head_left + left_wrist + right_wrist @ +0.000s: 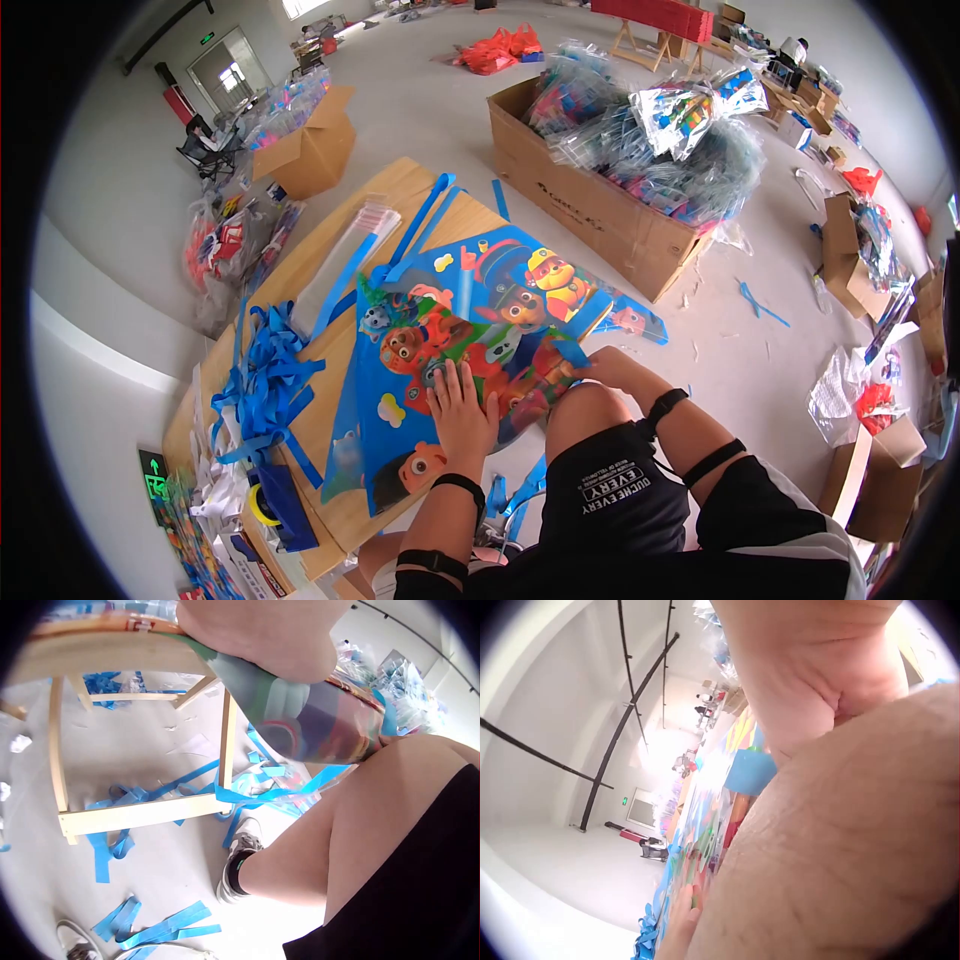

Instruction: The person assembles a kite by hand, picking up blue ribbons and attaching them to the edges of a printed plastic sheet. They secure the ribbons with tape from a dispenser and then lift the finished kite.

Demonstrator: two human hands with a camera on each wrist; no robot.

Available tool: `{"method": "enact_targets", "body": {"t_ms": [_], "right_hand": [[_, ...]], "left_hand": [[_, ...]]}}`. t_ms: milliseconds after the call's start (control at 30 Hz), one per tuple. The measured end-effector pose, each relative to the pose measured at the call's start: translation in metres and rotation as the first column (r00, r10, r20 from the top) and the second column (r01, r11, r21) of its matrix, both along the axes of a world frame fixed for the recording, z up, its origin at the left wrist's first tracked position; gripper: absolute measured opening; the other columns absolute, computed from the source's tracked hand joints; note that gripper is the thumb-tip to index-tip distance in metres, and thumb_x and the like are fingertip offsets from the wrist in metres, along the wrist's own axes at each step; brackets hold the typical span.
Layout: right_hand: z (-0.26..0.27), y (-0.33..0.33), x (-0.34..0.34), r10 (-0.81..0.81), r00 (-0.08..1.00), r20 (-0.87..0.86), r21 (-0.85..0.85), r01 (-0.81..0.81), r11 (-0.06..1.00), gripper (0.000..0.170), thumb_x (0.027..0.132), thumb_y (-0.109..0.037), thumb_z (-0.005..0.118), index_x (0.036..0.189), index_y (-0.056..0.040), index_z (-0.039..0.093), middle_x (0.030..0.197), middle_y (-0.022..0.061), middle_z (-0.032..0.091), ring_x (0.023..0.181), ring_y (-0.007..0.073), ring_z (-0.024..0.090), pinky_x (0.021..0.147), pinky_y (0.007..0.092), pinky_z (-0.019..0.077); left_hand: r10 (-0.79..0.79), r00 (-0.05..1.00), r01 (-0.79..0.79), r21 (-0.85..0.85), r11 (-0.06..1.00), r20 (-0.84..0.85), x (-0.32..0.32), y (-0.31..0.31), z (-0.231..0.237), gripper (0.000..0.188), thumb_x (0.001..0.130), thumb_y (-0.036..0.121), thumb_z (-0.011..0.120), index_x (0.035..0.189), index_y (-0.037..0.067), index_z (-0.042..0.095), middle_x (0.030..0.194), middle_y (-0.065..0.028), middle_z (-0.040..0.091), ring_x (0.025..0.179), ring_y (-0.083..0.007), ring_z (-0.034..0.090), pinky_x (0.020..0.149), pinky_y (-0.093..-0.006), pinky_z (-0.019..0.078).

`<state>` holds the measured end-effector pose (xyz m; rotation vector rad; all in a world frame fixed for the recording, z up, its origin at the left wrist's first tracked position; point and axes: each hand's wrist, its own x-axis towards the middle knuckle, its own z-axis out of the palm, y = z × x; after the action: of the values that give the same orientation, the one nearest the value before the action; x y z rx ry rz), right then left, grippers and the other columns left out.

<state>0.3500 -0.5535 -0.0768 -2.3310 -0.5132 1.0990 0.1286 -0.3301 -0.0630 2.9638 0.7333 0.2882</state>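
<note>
A glossy blue cartoon-printed sheet (400, 400) lies over the wooden table, its near right part curving down toward the knee. My left hand (462, 412) rests on it with straight, spread fingers. In the left wrist view, the heel of the left hand (262, 634) presses on the bent sheet (300, 712). Beside the raised knee, my right hand (615, 370) pinches the sheet's right end, at a blue strip (572, 352). The right wrist view has the right hand (817, 667) close by the blue strip (750, 772); its fingertips are hidden. Another printed sheet (500, 270) lies behind.
Blue strips (265, 370) are heaped on the table's left side, near clear plastic sleeves (345, 255) and a yellow-and-blue tape roll (265, 505). A large carton (590, 220) of plastic-wrapped packs stands beyond the table. More strips (127, 817) lie on the floor below.
</note>
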Motion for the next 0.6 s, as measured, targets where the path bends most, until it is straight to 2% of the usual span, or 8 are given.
{"method": "enact_targets", "body": {"t_ms": [33,133,267,333,433,467,567,600], "right_hand": [[0.004,-0.005,0.0,0.004,1.0,0.0,0.0,-0.004,1.0,0.063,0.078,-0.062,0.074,0.104,-0.005,0.077,0.1,0.0198,0.073,0.088,0.0324,0.069,0.082,0.0425,0.0516],[0.006,-0.025,0.001,0.005,0.958,0.286,0.116,-0.04,0.992,0.052,0.077,-0.055,0.076,0.099,-0.0082,0.076,0.096,0.0191,0.072,0.09,0.0355,0.068,0.082,0.0439,0.0518],[0.042,-0.049,0.022,0.112,0.957,0.268,0.13,-0.152,0.98,0.045,0.078,-0.046,0.079,0.105,-0.0113,0.07,0.095,0.016,0.072,0.095,0.0349,0.068,0.089,0.0501,0.0481],[0.038,-0.061,0.032,0.036,0.903,0.429,0.272,-0.167,0.948,0.044,0.078,-0.034,0.079,0.113,-0.0134,0.062,0.096,0.0123,0.071,0.097,0.033,0.068,0.093,0.0551,0.0408],[0.062,-0.059,0.053,0.068,0.846,0.529,0.127,-0.158,0.979,0.051,0.078,-0.025,0.076,0.124,-0.0174,0.056,0.099,0.0102,0.071,0.103,0.0303,0.066,0.098,0.0556,0.0344],[0.071,-0.057,0.058,0.037,0.831,0.556,0.153,-0.146,0.978,0.043,0.077,-0.02,0.072,0.119,-0.0184,0.062,0.099,0.0087,0.071,0.103,0.0296,0.065,0.102,0.0496,0.0341],[0.077,-0.056,0.088,0.059,0.744,0.665,0.172,-0.23,0.958,0.032,0.078,-0.018,0.072,0.111,-0.0178,0.068,0.101,0.007,0.072,0.103,0.0303,0.065,0.105,0.0459,0.0339],[0.08,-0.055,0.097,0.056,0.723,0.688,0.215,-0.277,0.937,0.021,0.083,-0.019,0.07,0.103,-0.0148,0.073,0.1,0.0069,0.073,0.098,0.0315,0.067,0.104,0.0442,0.0364]], "left_hand": [[0.004,1.0,-0.004,0.0,1.0,0.0,0.0,0.0,0.001,0.071,0.101,0.049,0.043,0.158,0.008,0.029,0.165,-0.0173,0.024,0.152,-0.038,0.022,0.123,-0.0541,0.0148],[-0.003,1.0,0.003,-0.005,1.0,0.005,-0.001,0.0,0.0,0.071,0.101,0.048,0.044,0.158,0.008,0.029,0.165,-0.0173,0.023,0.152,-0.0378,0.021,0.123,-0.0545,0.0144],[-0.003,1.0,0.003,-0.009,1.0,0.024,-0.001,0.001,-0.002,0.071,0.101,0.047,0.045,0.157,0.007,0.031,0.165,-0.0171,0.023,0.152,-0.0379,0.021,0.123,-0.0547,0.0146],[-0.002,1.0,0.002,-0.009,1.0,0.029,0.0,0.001,-0.002,0.071,0.1,0.047,0.045,0.157,0.007,0.031,0.165,-0.0172,0.024,0.152,-0.038,0.021,0.122,-0.0547,0.0148],[-0.001,0.999,0.001,-0.012,1.0,0.037,0.0,0.001,0.0,0.07,0.1,0.047,0.045,0.157,0.007,0.032,0.164,-0.0175,0.025,0.152,-0.0384,0.022,0.122,-0.0549,0.0156],[-0.003,0.999,0.003,-0.006,1.0,0.035,0.0,0.001,0.0,0.07,0.1,0.047,0.045,0.156,0.007,0.033,0.164,-0.0177,0.026,0.151,-0.0386,0.023,0.122,-0.0551,0.016],[-0.005,0.999,0.005,0.0,1.0,0.031,0.001,0.001,0.0,0.07,0.1,0.047,0.046,0.156,0.007,0.033,0.163,-0.018,0.027,0.151,-0.039,0.024,0.122,-0.0553,0.0168],[-0.008,0.999,0.008,0.001,1.0,0.031,0.001,0.001,0.001,0.07,0.1,0.047,0.046,0.156,0.007,0.034,0.163,-0.0181,0.028,0.15,-0.0392,0.024,0.122,-0.0554,0.017]]}}
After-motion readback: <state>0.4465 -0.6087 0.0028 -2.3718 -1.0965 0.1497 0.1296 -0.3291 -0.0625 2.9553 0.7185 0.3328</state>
